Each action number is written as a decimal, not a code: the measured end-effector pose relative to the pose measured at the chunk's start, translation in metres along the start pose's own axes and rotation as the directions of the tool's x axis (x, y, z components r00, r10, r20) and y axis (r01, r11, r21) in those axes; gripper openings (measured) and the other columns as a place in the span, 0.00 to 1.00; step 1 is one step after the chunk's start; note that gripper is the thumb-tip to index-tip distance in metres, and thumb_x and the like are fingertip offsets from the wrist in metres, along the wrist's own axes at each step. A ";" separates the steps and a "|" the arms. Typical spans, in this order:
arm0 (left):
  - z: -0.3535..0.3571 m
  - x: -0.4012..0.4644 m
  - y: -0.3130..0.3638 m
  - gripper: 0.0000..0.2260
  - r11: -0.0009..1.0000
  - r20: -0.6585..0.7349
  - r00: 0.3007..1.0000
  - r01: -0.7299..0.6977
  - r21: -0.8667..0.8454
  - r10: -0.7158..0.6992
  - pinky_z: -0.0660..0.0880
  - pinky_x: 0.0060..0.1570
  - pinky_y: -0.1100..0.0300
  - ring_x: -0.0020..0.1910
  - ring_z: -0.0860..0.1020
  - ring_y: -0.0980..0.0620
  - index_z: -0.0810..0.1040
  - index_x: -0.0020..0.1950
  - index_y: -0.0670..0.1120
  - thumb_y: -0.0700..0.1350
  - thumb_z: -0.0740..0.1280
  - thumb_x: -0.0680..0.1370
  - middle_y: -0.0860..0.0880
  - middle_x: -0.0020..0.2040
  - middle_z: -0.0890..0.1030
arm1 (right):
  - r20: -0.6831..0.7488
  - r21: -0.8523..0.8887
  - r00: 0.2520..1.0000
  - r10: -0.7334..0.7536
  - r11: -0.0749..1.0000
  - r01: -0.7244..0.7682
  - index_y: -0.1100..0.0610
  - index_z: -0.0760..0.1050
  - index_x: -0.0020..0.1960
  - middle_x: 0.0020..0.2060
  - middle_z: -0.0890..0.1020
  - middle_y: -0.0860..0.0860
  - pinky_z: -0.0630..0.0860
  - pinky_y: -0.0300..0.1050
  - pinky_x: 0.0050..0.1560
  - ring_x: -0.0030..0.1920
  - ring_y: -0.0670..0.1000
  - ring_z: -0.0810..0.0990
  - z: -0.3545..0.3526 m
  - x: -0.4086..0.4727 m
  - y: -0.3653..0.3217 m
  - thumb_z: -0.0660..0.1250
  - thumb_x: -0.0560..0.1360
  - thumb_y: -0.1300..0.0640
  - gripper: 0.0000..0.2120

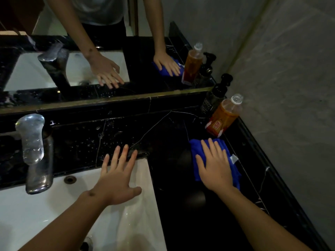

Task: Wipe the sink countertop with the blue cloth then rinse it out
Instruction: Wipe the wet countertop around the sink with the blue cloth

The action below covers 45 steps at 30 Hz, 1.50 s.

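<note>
- Both forearms reach in from the bottom edge, one over the basin and one over the dark stone.
- White sink (139, 205) sits in the left part of the black marble counter (174, 178); its drain shows at the bottom edge and an overflow hole lies in its back wall, just beside the tap.
- Left hand (117, 180) is spread flat with fingers straight and apart; its fingertips (125, 148) rest on the counter's strip behind the sink, while the palm hangs over the basin's back right corner.
- Right hand (214, 167) lies flat, fingers straight and slightly apart, pressing down on the blue cloth (233, 171).
- Blue cloth lies bunched on the counter to the right of the sink, near the right edge, with a small white tag showing at its right side.
- Chrome tap (36, 153) stands on the counter's back strip at the left, its spout over the sink.
- Water droplets (101, 136) speckle the counter between the tap and the left hand.
- Orange bottle (224, 115) with a clear cap stands in the back right corner, just behind the cloth.
- Black pump bottle (215, 98) stands just behind the orange bottle, against the mirror (145, 51).
- Grey wall (290, 87) runs along the counter's right edge.
</note>
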<state>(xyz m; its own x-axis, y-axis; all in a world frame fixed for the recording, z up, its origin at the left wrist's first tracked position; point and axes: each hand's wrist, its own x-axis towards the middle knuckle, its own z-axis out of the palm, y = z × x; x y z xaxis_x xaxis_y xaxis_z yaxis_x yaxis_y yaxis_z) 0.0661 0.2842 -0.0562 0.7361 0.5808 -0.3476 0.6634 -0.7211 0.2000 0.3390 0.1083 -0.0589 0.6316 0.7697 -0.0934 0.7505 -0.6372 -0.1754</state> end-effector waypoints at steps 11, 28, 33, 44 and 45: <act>0.017 -0.005 -0.006 0.44 0.999 -0.258 0.965 -0.037 0.024 0.042 0.37 0.77 0.44 0.80 0.37 0.45 0.45 0.81 0.52 0.66 0.55 0.70 0.44 0.82 0.43 | -0.087 -0.022 0.980 0.181 0.983 -0.184 0.59 0.65 0.77 0.75 0.67 0.62 0.54 0.61 0.75 0.76 0.63 0.64 0.032 -0.081 -0.104 0.48 0.80 0.42 0.32; 0.015 -0.112 -0.097 0.45 0.920 -0.280 0.877 0.378 -0.099 -0.391 0.33 0.74 0.43 0.80 0.45 0.43 0.39 0.81 0.52 0.71 0.48 0.70 0.46 0.82 0.50 | -0.009 0.009 0.999 0.039 0.999 -0.039 0.56 0.51 0.81 0.81 0.52 0.59 0.44 0.60 0.78 0.80 0.60 0.48 0.021 0.076 -0.170 0.47 0.83 0.45 0.29; 0.025 -0.108 -0.099 0.44 0.922 -0.267 0.883 0.370 -0.111 -0.386 0.36 0.75 0.41 0.80 0.45 0.43 0.41 0.81 0.53 0.71 0.51 0.70 0.48 0.81 0.53 | 0.022 0.008 1.000 -0.013 1.000 0.013 0.56 0.45 0.82 0.81 0.46 0.59 0.39 0.60 0.78 0.80 0.59 0.43 0.036 0.071 -0.244 0.44 0.83 0.45 0.30; 0.029 -0.124 -0.133 0.43 0.943 -0.258 0.907 0.325 -0.070 -0.331 0.36 0.75 0.42 0.80 0.36 0.49 0.37 0.80 0.57 0.70 0.52 0.71 0.52 0.82 0.39 | -0.028 -0.070 0.880 -0.473 0.880 0.471 0.52 0.65 0.77 0.76 0.68 0.57 0.53 0.56 0.76 0.76 0.59 0.64 0.054 0.018 -0.227 0.47 0.80 0.41 0.30; 0.026 -0.132 -0.146 0.43 0.934 -0.248 0.900 0.351 -0.073 -0.358 0.36 0.76 0.42 0.78 0.33 0.50 0.36 0.80 0.58 0.71 0.51 0.71 0.52 0.81 0.35 | -0.025 -0.099 0.885 -0.465 0.882 0.461 0.52 0.65 0.77 0.76 0.68 0.57 0.54 0.56 0.76 0.76 0.59 0.64 0.051 0.020 -0.211 0.47 0.80 0.41 0.30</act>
<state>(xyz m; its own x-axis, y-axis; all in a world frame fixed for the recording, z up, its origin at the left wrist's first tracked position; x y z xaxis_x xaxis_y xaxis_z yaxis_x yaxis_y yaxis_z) -0.1315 0.3028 -0.0636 0.4588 0.8746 -0.1571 0.8874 -0.4417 0.1321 0.1839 0.2603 -0.0736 0.2147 0.9764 0.0235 0.9722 -0.2113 -0.1004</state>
